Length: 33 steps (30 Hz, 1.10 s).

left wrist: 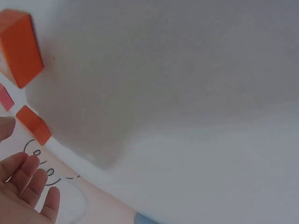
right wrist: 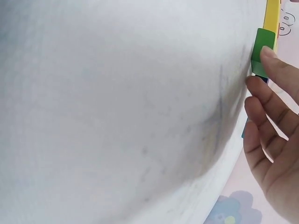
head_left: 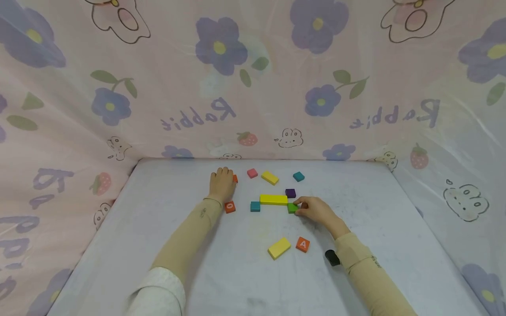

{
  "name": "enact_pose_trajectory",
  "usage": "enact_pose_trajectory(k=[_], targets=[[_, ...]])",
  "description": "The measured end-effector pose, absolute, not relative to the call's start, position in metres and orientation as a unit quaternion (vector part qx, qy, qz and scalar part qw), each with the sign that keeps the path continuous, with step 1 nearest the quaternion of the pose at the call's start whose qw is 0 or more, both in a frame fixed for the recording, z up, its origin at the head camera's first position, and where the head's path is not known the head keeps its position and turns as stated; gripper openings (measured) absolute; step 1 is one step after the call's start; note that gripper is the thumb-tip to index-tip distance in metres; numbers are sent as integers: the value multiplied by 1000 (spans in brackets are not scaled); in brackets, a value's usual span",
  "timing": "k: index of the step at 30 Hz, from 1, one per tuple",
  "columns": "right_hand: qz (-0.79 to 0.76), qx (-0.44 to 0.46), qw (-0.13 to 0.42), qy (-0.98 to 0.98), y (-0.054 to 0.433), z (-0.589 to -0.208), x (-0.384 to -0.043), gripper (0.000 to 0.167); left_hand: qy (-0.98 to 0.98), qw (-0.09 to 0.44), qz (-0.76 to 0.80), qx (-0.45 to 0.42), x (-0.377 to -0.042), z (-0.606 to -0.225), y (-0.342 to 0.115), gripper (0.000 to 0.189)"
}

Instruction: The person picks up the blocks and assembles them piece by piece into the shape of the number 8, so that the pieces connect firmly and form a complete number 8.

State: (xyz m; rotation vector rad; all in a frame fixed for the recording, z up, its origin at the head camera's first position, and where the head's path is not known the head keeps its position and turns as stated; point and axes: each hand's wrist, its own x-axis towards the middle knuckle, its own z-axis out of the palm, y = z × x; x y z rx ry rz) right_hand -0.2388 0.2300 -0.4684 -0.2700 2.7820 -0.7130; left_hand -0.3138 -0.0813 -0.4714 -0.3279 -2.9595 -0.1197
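Note:
My right hand (head_left: 317, 211) is at the right end of the long yellow block (head_left: 273, 200). Its thumb and index finger pinch a small green block (head_left: 292, 208), which sits against that end; the right wrist view has the thumb on the green block (right wrist: 264, 44). A purple block (head_left: 290, 193) lies just behind. Farther back on the left, my left hand (head_left: 222, 184) hovers beside an orange block (head_left: 235, 178), partly hidden by it. In the left wrist view, its fingers (left wrist: 35, 186) are loosely bent and apart from the orange block (left wrist: 33, 125).
A teal block (head_left: 255, 206) and an orange lettered block (head_left: 230, 206) lie left of centre. Behind are pink (head_left: 252, 173), yellow (head_left: 270, 177) and teal (head_left: 298, 176) blocks. Nearer lie a yellow block (head_left: 279, 248), an orange "A" block (head_left: 302, 244) and a black object (head_left: 332, 257).

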Motion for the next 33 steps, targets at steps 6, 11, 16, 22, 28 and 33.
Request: enact_pose_trajectory(k=[6,11,16,22,28,33], targets=[[-253,-97,126,954,231,-471,-239,31,-994,48,4,-98,-320,-472,-79,33],[-255,-97,125,954,231,-471,-239,31,-995,24,3,-95,-320,-473,-77,28],[-254,-98,122,954,233,-471,-240,31,-995,22,1,-102,-326,-479,-77,29],[-255,-99,123,954,232,-471,-240,32,-993,26,-8,-112,-323,-478,-75,27],[-253,-94,126,955,232,-472,-240,32,-989,27,-14,-143,-318,-475,-69,27],[-261,-93,127,952,232,-471,-240,31,-983,37,2,-178,-317,-475,-63,24]])
